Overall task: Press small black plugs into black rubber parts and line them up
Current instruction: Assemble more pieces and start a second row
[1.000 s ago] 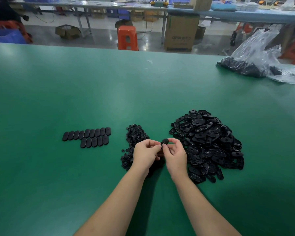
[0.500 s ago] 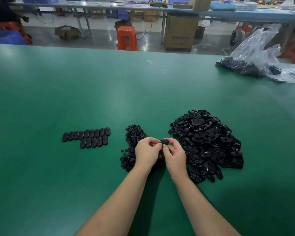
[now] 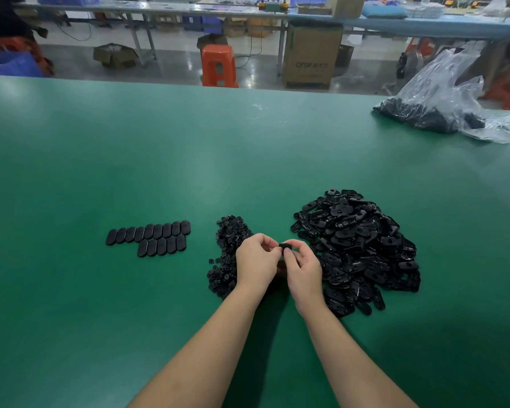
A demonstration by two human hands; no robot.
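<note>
Both hands meet just above the green table (image 3: 159, 160), near the lower centre of the view, and pinch one black rubber part (image 3: 285, 247) between their fingertips. The left hand (image 3: 256, 262) curls its thumb and forefinger onto the part from the 9 o'clock side; the right hand (image 3: 304, 267) curls its thumb and fingers round it from the 3 o'clock side. Only the upper edge of the part shows between the fingers, and whether a plug is seated in it cannot be told. Directly under and at 9 o'clock of the left hand lies a small heap of plugs (image 3: 228, 248), partly hidden by that hand. At 3 o'clock of the right hand, just beside it, rises a large heap of loose rubber parts (image 3: 359, 248), oblong and piled at all angles. Well apart at 9 o'clock, the finished parts (image 3: 152, 237) lie flat in two rows, touching side by side: a longer far row and a shorter near row set under its right portion. Far off at 2 o'clock, near the table's far edge, a clear plastic bag (image 3: 442, 92) holds more black pieces. Beyond the edge, at 12 o'clock, stand an orange stool (image 3: 218, 64) and a cardboard box (image 3: 311, 55) on the floor.
</note>
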